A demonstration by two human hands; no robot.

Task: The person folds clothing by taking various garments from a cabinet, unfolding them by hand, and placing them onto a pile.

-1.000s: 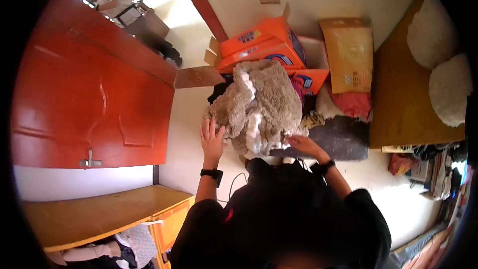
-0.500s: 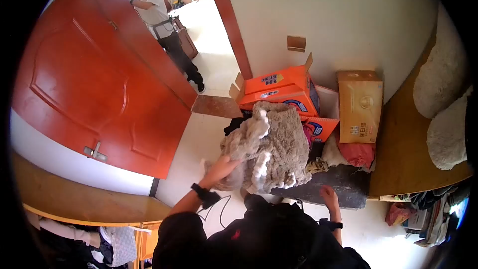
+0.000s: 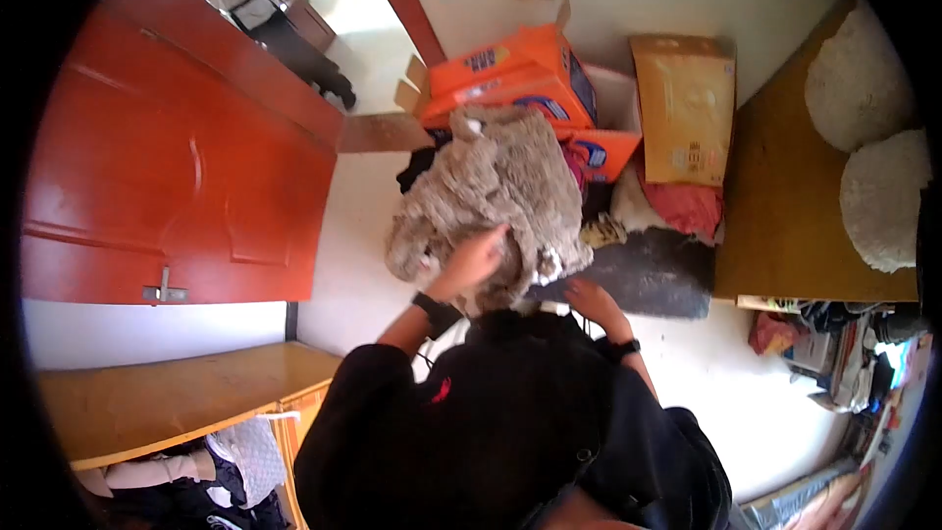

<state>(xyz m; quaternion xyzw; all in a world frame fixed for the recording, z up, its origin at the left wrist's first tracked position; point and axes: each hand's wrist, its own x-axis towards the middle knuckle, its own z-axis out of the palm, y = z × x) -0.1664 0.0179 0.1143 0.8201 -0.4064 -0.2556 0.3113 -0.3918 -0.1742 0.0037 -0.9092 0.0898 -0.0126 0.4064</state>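
A fluffy grey-brown cloth [image 3: 530, 162], bunched and folded with small white tufts, lies in a heap before me. My left hand [image 3: 476, 260] is closed on a fold near its front, one finger stretched along the pile and the others partly hidden. Just off the heap's lower right edge, my right hand [image 3: 596, 304] is open, fingers apart and pointing towards the cloth, with nothing in it. Beneath the cloth's right side shows a dark, worn flat surface [image 3: 653, 275].
Opened orange cartons [image 3: 510, 64] stand behind the cloth, with a tan box [image 3: 682, 108] to their right. A pink bundle [image 3: 682, 208] lies below that box. White fluffy round pieces [image 3: 883, 201] rest on the right-hand wooden surface. A red door [image 3: 186, 167] stands left; a person [image 3: 285, 39] is beyond the doorway.
The cloth has been folded over, covering most of its white tufts. My left hand has moved onto its middle front, and my right hand has come in closer. The view has tilted.
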